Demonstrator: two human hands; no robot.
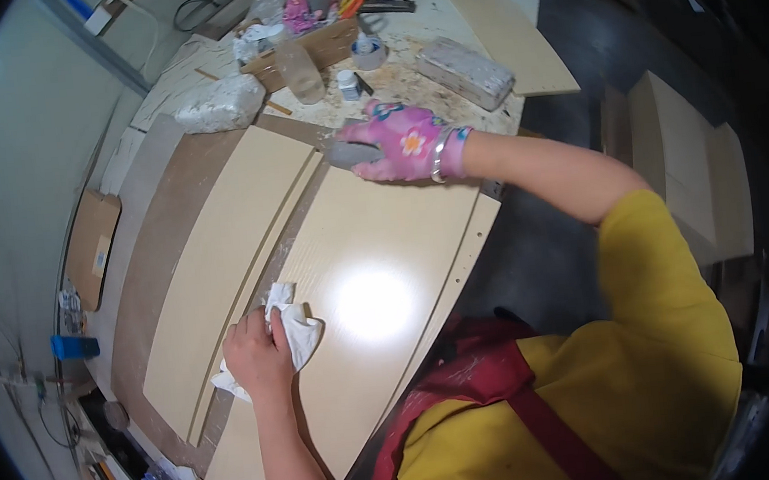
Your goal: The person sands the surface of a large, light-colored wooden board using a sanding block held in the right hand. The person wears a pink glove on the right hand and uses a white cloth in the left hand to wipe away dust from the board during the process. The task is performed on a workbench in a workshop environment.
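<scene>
My left hand [258,354] is bare and closed round a crumpled white cloth [302,335], which rests on the left edge of a pale wood-grain panel [374,232]. A pink flowered glove covers my right hand [407,141]. Its fingers are closed on a grey block [351,154], which looks like a sanding pad, at the panel's far edge. Small holes run along the panel's right side. To the left, beyond a narrow gap, lie stacked pale boards [228,246], the top one with a curved outer edge. The underside of the grey block is hidden.
Past the panel stand a clear bottle [299,70], a small white bottle [348,84], a tape roll [368,54] and a cluttered cardboard box [333,43]. A whitish wrapped block [466,72] and a white bundle [222,105] flank them. Another pale board [513,38] lies far right.
</scene>
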